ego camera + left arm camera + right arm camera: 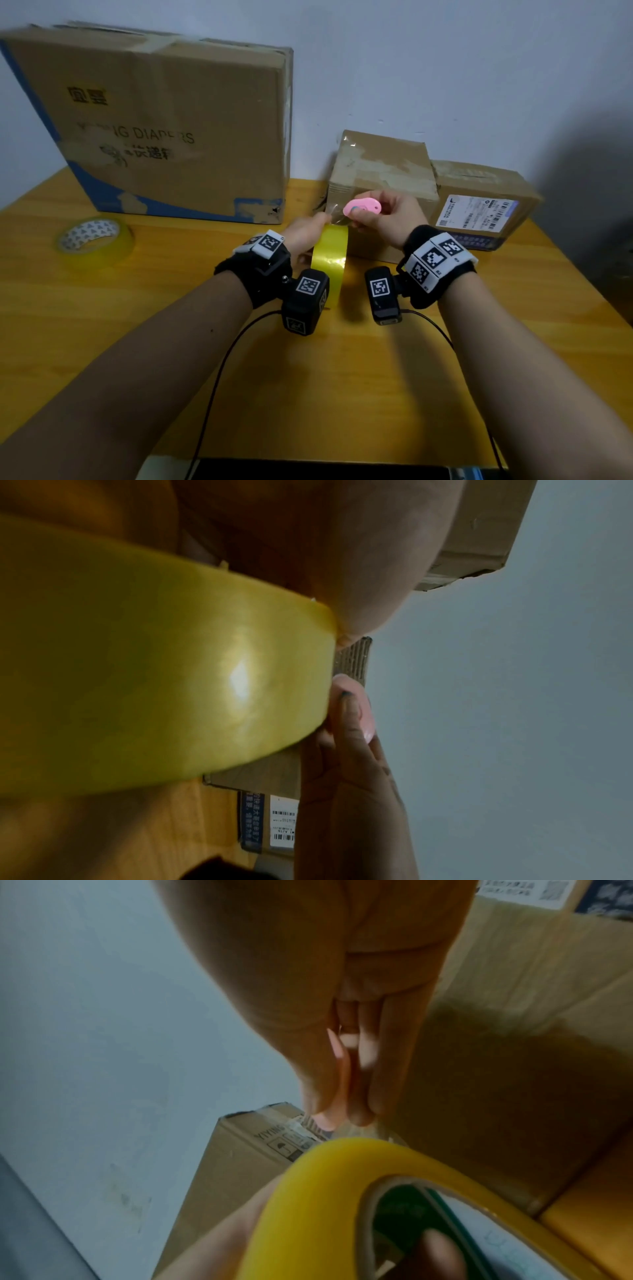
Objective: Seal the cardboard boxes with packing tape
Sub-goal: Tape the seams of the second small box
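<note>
My left hand (306, 230) grips a yellow tape roll (329, 261) upright over the table, with a finger inside its core (441, 1251). The roll fills the left wrist view (154, 669). A short clear strip of tape (333, 214) runs from the roll's top toward the small cardboard box (383, 178) just behind it. My right hand (387, 214) pinches a pink oval cutter (361, 206) at that strip, right above the roll. The cutter's edge (339, 1058) shows between thumb and fingers in the right wrist view. The box top carries old tape patches.
A large diaper box (164, 126) stands at the back left against the wall. A labelled box (479, 205) sits to the right of the small one. A second tape roll (94, 240) lies flat on the wooden table (171, 325). Cables trail toward me.
</note>
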